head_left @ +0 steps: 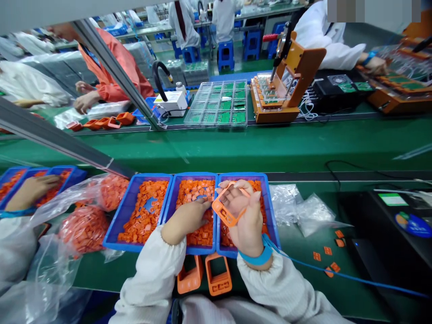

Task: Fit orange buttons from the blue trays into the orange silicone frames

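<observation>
My right hand (pixel 243 216) holds an orange plastic frame (pixel 227 208) above the right blue tray (pixel 274 225); its fingers are curled round the frame's edges. My left hand (pixel 187 217) reaches into the middle blue tray (pixel 171 202), fingers bent down among small orange plastic pieces (pixel 195 191); what it pinches is hidden. A third blue tray (pixel 122 215) on the left also holds orange pieces. Two more orange frames (pixel 205 276) lie at the near edge by my sleeves. A blue strap (pixel 256 258) circles my right wrist.
A co-worker's hand (pixel 32 191) reaches into blue trays at far left. Clear bags of orange pieces (pixel 84 227) lie beside them. Empty clear bags (pixel 300 209) and loose orange pieces (pixel 329 258) sit to the right. Beyond the green conveyor (pixel 270 146) stand a tray of circuit boards (pixel 219 103) and other workers.
</observation>
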`<action>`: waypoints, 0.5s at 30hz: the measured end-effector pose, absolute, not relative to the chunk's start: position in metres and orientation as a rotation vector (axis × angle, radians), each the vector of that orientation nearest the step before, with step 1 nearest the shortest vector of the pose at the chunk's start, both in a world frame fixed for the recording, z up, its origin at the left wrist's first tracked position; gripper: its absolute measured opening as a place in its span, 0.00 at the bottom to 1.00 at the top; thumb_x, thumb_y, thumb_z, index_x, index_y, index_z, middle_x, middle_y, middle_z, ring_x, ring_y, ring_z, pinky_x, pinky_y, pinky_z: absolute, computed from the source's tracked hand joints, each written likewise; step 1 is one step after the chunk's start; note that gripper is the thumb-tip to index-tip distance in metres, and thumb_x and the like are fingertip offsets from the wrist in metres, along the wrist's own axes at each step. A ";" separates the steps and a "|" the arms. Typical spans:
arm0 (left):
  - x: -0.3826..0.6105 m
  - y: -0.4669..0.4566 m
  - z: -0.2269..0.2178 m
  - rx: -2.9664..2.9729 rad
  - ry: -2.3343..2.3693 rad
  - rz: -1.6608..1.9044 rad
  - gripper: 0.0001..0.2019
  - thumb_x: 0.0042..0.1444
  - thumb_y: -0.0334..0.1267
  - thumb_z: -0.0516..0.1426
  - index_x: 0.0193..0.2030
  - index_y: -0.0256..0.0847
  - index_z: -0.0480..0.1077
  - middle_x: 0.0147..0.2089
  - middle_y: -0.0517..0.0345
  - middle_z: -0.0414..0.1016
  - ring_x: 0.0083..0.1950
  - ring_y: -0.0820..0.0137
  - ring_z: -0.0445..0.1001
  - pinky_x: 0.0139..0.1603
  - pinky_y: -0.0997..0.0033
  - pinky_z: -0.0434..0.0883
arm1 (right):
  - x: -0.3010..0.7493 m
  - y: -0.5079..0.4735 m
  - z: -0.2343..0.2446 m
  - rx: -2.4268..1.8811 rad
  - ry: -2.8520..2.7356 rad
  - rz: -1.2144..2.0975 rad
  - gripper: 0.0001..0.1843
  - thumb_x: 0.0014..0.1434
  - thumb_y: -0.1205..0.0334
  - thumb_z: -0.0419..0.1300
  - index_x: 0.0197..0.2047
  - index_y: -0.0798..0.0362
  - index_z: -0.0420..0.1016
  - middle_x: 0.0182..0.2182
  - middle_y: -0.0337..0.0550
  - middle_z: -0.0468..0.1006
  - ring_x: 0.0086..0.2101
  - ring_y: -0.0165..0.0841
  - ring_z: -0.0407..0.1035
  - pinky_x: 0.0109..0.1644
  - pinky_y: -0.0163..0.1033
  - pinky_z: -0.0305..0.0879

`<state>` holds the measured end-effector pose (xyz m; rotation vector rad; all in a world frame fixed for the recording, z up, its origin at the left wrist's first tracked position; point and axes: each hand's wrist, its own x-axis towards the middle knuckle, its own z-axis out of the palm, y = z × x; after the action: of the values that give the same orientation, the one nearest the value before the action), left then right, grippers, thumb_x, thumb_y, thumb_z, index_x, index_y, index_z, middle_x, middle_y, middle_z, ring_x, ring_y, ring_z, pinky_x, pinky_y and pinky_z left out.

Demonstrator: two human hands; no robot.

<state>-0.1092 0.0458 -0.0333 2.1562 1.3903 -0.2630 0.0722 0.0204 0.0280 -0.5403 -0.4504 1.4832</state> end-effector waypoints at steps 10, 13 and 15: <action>-0.115 0.049 -0.035 2.156 1.397 -0.318 0.09 0.65 0.39 0.59 0.48 0.44 0.81 0.48 0.47 0.86 0.48 0.55 0.84 0.50 0.62 0.76 | 0.074 0.024 0.026 -0.555 -0.412 1.523 0.26 0.64 0.29 0.60 0.42 0.44 0.77 0.42 0.42 0.85 0.42 0.38 0.80 0.48 0.44 0.76; -0.115 0.050 -0.033 2.165 1.366 -0.320 0.11 0.69 0.40 0.56 0.46 0.43 0.80 0.46 0.48 0.86 0.47 0.57 0.84 0.49 0.64 0.76 | 0.075 0.024 0.026 -0.567 -0.419 1.516 0.27 0.63 0.28 0.60 0.42 0.44 0.76 0.42 0.43 0.85 0.41 0.39 0.80 0.49 0.46 0.76; -0.114 0.049 -0.032 2.173 1.341 -0.326 0.12 0.70 0.38 0.54 0.47 0.42 0.79 0.47 0.48 0.86 0.48 0.58 0.84 0.50 0.64 0.76 | 0.075 0.025 0.026 -0.564 -0.424 1.507 0.27 0.63 0.28 0.59 0.43 0.44 0.75 0.42 0.43 0.85 0.41 0.40 0.80 0.50 0.48 0.76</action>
<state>-0.1137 0.0487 -0.0316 2.1725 1.3413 -0.3259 0.0750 0.0248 0.0261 -0.5641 -0.4236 1.5072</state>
